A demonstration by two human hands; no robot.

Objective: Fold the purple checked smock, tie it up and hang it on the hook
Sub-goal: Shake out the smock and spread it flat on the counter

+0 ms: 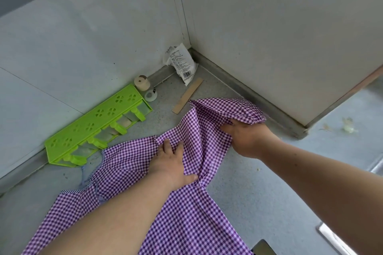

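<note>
Purple checked smock (186, 203) under left hand (173, 163), green rack (97, 124) beside

purple checked smock (128, 163) on grey counter (259, 192), left hand (174, 163) flat on it, right hand (246, 136) gripping a bunched sleeve

The smock (186, 203) under my hands was thin, matt checked cloth. The green rack (91, 122) looked glossy plastic, the flat stick (187, 95) bare wood, the counter (259, 192) smooth and speckled.
</note>
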